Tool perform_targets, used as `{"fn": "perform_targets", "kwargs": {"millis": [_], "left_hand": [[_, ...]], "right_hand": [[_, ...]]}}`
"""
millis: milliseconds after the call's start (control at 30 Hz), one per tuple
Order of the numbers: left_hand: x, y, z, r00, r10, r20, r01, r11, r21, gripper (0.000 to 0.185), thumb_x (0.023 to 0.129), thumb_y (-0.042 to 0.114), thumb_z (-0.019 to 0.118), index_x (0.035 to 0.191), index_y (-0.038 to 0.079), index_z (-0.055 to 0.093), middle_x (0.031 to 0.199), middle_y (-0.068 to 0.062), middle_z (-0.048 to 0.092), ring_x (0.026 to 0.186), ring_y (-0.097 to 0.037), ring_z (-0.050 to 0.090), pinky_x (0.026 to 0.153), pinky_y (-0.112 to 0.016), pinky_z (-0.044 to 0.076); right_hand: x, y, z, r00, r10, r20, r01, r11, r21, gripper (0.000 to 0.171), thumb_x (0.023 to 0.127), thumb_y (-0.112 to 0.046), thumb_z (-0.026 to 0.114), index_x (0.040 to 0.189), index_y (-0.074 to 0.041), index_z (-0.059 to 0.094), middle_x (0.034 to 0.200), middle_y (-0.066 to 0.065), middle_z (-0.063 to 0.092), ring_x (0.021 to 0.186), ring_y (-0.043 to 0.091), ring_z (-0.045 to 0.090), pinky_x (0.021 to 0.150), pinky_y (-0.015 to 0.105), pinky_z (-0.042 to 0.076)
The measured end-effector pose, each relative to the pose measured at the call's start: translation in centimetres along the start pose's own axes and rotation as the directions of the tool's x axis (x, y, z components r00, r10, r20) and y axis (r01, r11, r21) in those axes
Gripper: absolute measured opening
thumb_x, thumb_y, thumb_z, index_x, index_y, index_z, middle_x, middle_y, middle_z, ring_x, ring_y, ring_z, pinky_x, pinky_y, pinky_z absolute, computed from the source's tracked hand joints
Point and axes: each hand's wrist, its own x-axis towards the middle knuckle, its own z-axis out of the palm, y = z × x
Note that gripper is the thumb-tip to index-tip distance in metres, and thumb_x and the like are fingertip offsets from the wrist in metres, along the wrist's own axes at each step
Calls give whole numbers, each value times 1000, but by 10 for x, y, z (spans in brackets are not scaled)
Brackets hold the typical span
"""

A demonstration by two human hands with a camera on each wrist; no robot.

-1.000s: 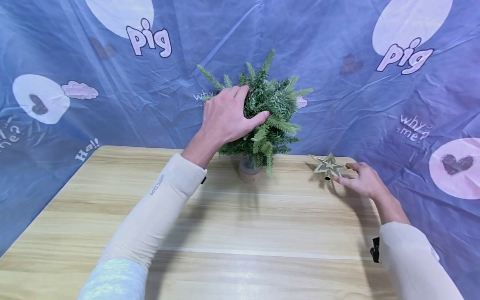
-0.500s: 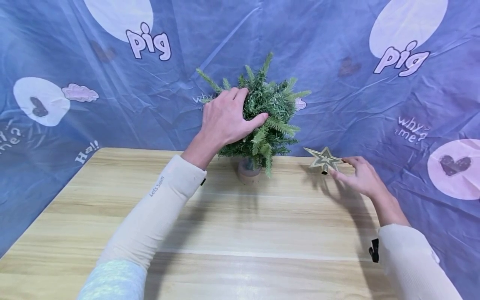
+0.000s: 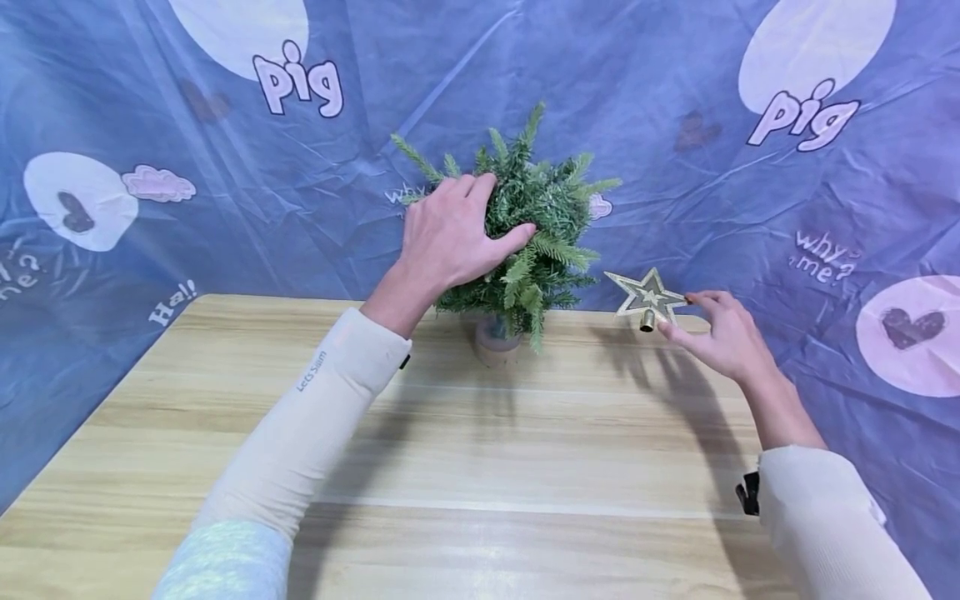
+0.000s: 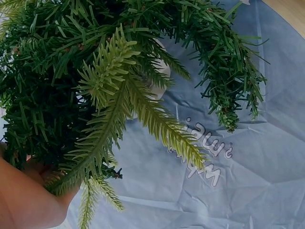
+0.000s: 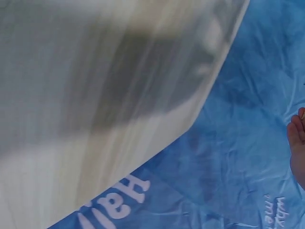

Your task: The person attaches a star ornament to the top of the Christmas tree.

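Note:
A small artificial Christmas tree stands upright at the back of the table on a round, pale base. My left hand grips its left side, thumb across the front and fingers among the branches. In the left wrist view, green branches fill the upper left, and part of that hand shows below them. With thumb and fingers, my right hand pinches a gold star tree topper by its right side, above the table. The star's short tube points down. Only that hand's edge shows in the right wrist view.
The light wood table ends just behind the tree. A blue printed cloth hangs close behind it and along both sides. Shadows of the arms and star fall on the tabletop.
My right hand has lifted the star upward and slightly left, tilting it more upright. My left hand and the tree have stayed almost where they were.

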Motion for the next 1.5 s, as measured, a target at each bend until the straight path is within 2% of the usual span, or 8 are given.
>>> {"fn": "perform_targets", "kwargs": {"millis": [267, 600, 933, 1500], "left_hand": [[1, 3, -2, 1000, 0, 4, 0, 1000, 9, 96, 87, 84, 37, 157, 18, 37, 150, -4, 50, 131, -24, 50, 92, -45, 50], [1, 3, 0, 1000, 11, -9, -11, 1000, 24, 94, 88, 83, 38, 156, 18, 39, 146, -5, 54, 127, -24, 53, 86, -45, 51], [0, 2, 0, 1000, 4, -3, -4, 1000, 19, 95, 87, 84, 36, 157, 19, 38, 148, -5, 52, 130, -25, 50, 89, -46, 50], [-1, 1, 1, 1000, 7, -19, -7, 1000, 9, 94, 87, 84, 38, 155, 18, 40, 142, -6, 56, 123, -24, 54, 83, -44, 51]], "right_hand": [[7, -12, -6, 1000, 9, -11, -9, 1000, 18, 85, 91, -53, 68, 143, 12, 48, 141, 33, 42, 128, 55, 38, 100, 68, 32], [11, -23, -10, 999, 13, -43, -12, 1000, 27, 85, 90, -52, 70, 141, 13, 49, 141, 34, 43, 128, 54, 38, 101, 68, 31], [12, -33, -15, 997, 13, -73, -11, 999, 34, 84, 90, -52, 70, 142, 11, 49, 141, 33, 44, 129, 54, 38, 102, 68, 31], [16, -46, -25, 992, 6, -123, -2, 1000, 31, 82, 89, -49, 72, 141, 12, 51, 138, 34, 44, 126, 55, 40, 100, 67, 32]]}}
